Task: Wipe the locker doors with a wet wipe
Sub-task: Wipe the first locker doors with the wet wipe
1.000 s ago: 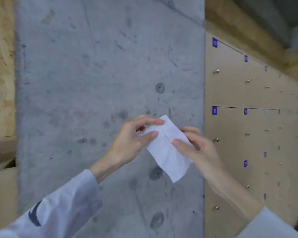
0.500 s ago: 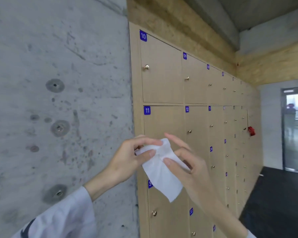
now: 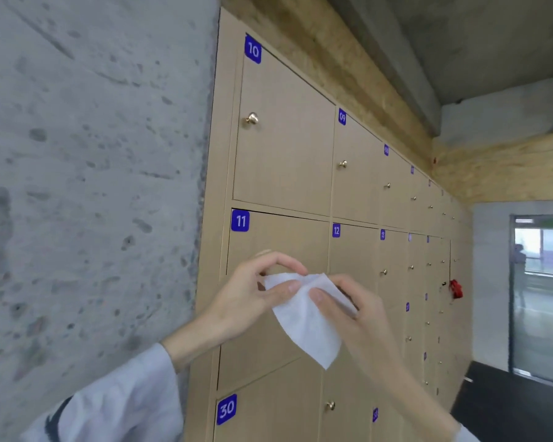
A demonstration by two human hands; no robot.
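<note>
The left hand [image 3: 240,301] pinches the upper left edge of a white, crumpled wet wipe [image 3: 307,323] between thumb and curled fingers [image 3: 289,287]; the right hand [image 3: 361,314] pinches its upper right edge the same way. The wipe hangs to a point between both hands, held in front of the light wooden locker door with the blue label 11 [image 3: 284,240], whether touching it I cannot tell. That door's knob is mostly hidden behind the left hand. Left of door 11 stands a rough grey concrete wall [image 3: 93,170]. Above it is door 10 [image 3: 284,148] with a brass knob [image 3: 252,119]; below it, door 30 [image 3: 268,409], cut off by the frame. Rightwards the lockers shrink into blur towards a small red object [image 3: 456,288] and a glass door [image 3: 543,298]. All locker doors appear closed.
</note>
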